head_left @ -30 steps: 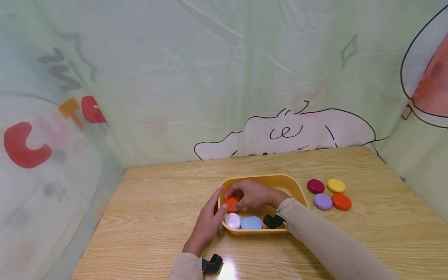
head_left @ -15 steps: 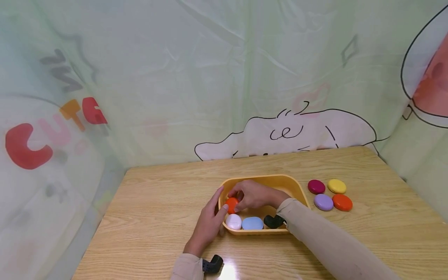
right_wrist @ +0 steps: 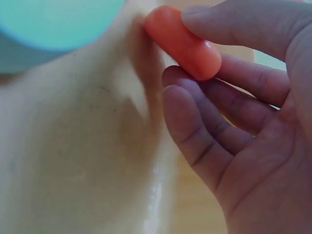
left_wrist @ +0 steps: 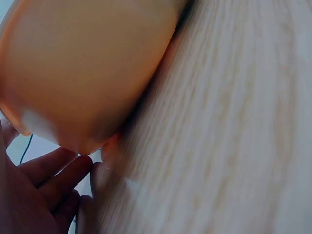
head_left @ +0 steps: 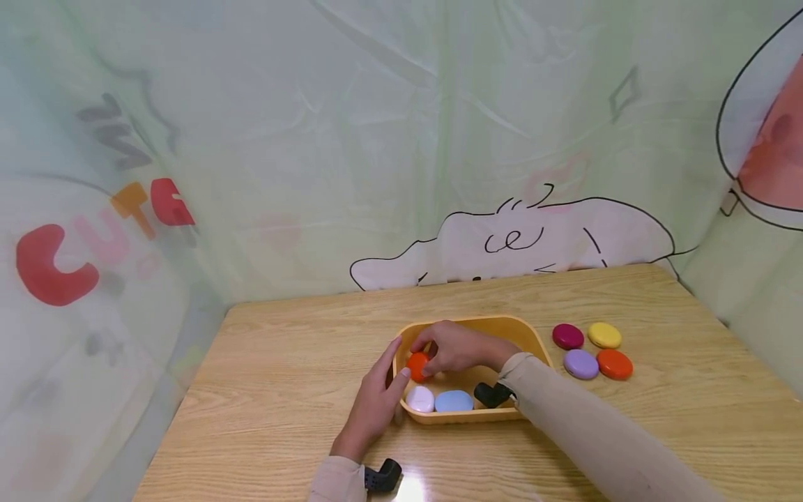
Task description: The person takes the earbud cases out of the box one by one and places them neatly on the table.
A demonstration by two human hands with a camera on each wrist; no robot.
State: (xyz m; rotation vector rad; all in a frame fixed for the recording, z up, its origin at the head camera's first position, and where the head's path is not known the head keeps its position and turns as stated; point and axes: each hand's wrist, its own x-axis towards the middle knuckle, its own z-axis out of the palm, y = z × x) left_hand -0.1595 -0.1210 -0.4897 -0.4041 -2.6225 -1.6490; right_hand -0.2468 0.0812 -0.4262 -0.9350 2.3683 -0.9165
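Observation:
A yellow-orange tray sits on the wooden table in the head view. Inside it, at the left end, my right hand pinches a smooth orange-red disc between thumb and fingers. The right wrist view shows that disc edge-on, its sides rounded. Along the tray's left end lies my left hand, fingers fairly straight against the outer wall, thumb at the rim. In the left wrist view the fingers touch the outside wall. A pale lilac disc and a light blue oval piece lie along the tray's near side.
Right of the tray, on the table, a magenta disc, a yellow disc, a purple disc and another orange-red disc lie close together. A printed curtain stands behind the table.
The whole scene shifts slightly in the head view. Both hands keep their places at the tray, and the right hand still pinches the orange-red disc.

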